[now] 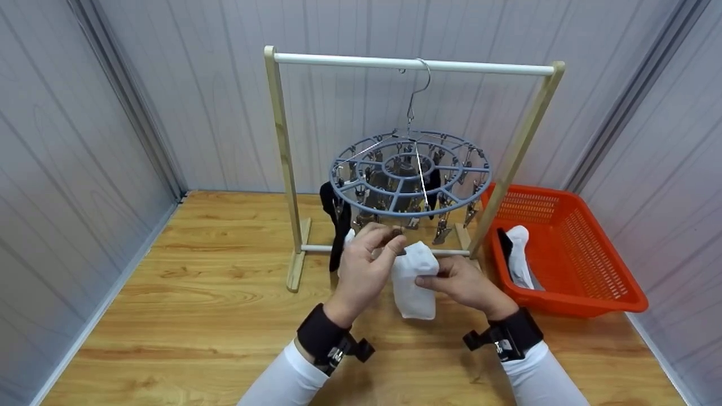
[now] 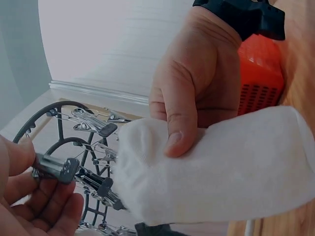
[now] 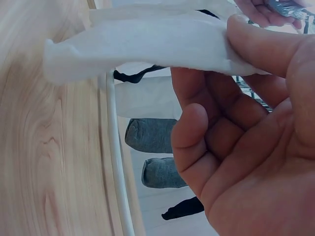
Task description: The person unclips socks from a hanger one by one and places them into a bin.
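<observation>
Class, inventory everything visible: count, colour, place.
Table: one, brown, beneath
Walls: three, whitish, around
Rack: one, tan-white, on table
Hanger: one, blue-grey, on rack
Clips: many, silver, on hanger
Hanging socks: 4+, black, grey, whitish, under hanger
Basket: one, red, beside rack
Basket items: 2+, black, white, inside
Held sock: one, white, below hanger
Wristbands: two, black, wrists
Sleeves: two, white, forearms
Left hand: one, bare, holding clip
Right hand: one, bare, gripping held sock

A plain white sock (image 1: pixel 414 293), pinched near its top, hangs below the round hanger (image 1: pixel 395 213); a silvery clip (image 2: pixel 56 168), apart from the sock, sits under the hanger's near rim
</observation>
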